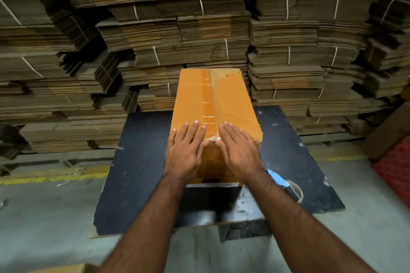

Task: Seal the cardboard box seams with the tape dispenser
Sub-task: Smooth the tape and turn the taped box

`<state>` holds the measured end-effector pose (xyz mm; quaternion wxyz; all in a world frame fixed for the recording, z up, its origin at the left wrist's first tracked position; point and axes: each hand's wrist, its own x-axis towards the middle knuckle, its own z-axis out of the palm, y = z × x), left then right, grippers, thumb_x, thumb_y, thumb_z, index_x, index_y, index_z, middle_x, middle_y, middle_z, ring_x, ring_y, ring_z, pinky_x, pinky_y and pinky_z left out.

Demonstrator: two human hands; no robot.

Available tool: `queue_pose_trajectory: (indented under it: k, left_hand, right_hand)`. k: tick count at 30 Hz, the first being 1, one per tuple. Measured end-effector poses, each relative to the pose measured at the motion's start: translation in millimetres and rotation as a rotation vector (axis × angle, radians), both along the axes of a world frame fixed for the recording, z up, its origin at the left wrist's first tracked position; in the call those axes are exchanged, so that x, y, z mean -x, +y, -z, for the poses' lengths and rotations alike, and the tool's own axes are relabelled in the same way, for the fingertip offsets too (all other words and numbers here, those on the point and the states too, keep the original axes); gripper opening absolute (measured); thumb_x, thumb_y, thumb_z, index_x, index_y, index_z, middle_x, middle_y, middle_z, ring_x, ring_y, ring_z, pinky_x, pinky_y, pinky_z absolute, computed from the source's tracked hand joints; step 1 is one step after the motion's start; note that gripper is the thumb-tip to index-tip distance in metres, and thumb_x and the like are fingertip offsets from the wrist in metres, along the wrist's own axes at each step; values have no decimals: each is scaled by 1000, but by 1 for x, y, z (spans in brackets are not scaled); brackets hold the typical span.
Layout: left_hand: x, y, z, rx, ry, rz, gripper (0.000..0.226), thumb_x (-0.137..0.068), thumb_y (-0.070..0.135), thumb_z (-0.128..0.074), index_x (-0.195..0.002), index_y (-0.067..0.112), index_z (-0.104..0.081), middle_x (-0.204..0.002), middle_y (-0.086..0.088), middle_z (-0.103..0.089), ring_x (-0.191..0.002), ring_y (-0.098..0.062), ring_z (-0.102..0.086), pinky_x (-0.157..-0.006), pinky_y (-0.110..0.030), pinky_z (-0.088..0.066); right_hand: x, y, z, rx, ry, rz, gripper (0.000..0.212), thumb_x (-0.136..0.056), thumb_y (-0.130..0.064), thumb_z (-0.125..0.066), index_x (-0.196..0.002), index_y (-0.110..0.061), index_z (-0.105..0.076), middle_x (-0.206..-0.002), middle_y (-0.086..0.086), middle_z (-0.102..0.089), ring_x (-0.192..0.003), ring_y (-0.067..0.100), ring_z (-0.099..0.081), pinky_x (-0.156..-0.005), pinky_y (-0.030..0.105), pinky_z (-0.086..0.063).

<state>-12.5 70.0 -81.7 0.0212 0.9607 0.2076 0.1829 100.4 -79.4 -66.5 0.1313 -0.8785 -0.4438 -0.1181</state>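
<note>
Smoothing is the step in hand: left hand (185, 150) and right hand (238, 150), fingers flat, press tape onto the box (233, 104) on the table (137, 162), so another seam likely means fetching the tape dispenser (282, 183) near right.

cardboard box (230, 104): orange-brown, closed, top seam taped | tape dispenser (280, 178): blue, lying right of box

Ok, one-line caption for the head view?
Both hands press flat on the taped cardboard box; tape dispenser lies on the table.
</note>
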Motion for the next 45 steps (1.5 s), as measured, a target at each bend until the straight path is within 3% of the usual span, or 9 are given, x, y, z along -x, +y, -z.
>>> queue_pose_trajectory:
  k: [5, 10, 13, 20, 30, 35, 38, 41, 45]
  left_hand:
    - [-3, -5, 3, -32, 36, -53, 55, -104, 50, -21, -154, 31, -31, -161, 4, -31, -149, -23, -27, -119, -46, -14]
    - [-17, -25, -19, 170, -150, 39, 48, -104, 37, -32, -143, 17, -52, -149, -1, -51, -141, -22, -42, -118, -44, -24]
    - [-39, -39, -30, 304, -113, -148, 47, -106, 32, -33, -148, 15, -44, -157, -3, -39, -148, -20, -27, -121, -45, -13]
    - [-58, -40, -37, 308, 8, -273, 43, -105, 30, -34, -148, 31, -42, -161, 6, -31, -152, -20, -16, -122, -50, -7]
    - [-60, -38, -41, 333, -77, -329, 35, -104, 29, -43, -137, 26, -55, -151, 2, -48, -148, -21, -29, -123, -46, -13]
    - [-67, -43, -42, 351, -85, -349, 43, -100, 47, -47, -132, 20, -58, -145, -5, -53, -146, -26, -31, -121, -48, -13]
    - [-68, -41, -38, 316, -111, -350, 36, -101, 37, -49, -132, 20, -58, -145, -4, -54, -145, -25, -33, -121, -48, -16]
    - [-64, -41, -34, 331, -210, -233, 35, -102, 21, -46, -135, 16, -56, -145, -7, -54, -143, -25, -37, -121, -47, -22]
    - [-47, -41, -8, 145, -181, 166, 44, -103, 28, -43, -145, 19, -48, -153, 0, -46, -145, -18, -35, -117, -47, -29]
  right_hand:
    - [-5, -1, 4, 46, -31, 33, 66, -103, -48, -14, -149, -10, -41, -155, 9, -40, -144, 25, -34, -118, 44, -28]
    - [-10, -7, -7, -86, 53, 62, 68, -101, -48, -10, -147, -10, -44, -152, 8, -44, -144, 22, -34, -120, 41, -23]
    - [-14, 5, -17, -101, 179, 227, 66, -102, -47, -17, -148, -6, -39, -154, 13, -41, -146, 25, -30, -121, 42, -17]
    - [-25, 11, -18, 42, 232, 299, 62, -105, -42, -22, -156, -7, -21, -164, 10, -19, -151, 22, -13, -123, 40, -11]
    - [-33, 14, -21, 39, 255, 293, 57, -106, -39, -26, -154, -9, -26, -162, 9, -25, -151, 22, -17, -122, 40, -14]
    - [-31, 16, -24, -38, 297, 299, 63, -105, -46, -27, -153, -7, -29, -160, 11, -29, -150, 24, -20, -121, 41, -13]
    - [-35, 12, -18, -46, 228, 267, 54, -106, -35, -31, -153, -9, -31, -159, 9, -33, -149, 22, -23, -121, 39, -16]
    - [-39, 1, -14, -155, 200, 201, 47, -106, -28, -35, -148, -9, -40, -153, 9, -44, -145, 22, -32, -119, 40, -22]
    - [-37, -26, 3, -151, 75, 6, 56, -105, -40, -25, -148, -9, -43, -153, 9, -44, -145, 23, -34, -119, 45, -25]
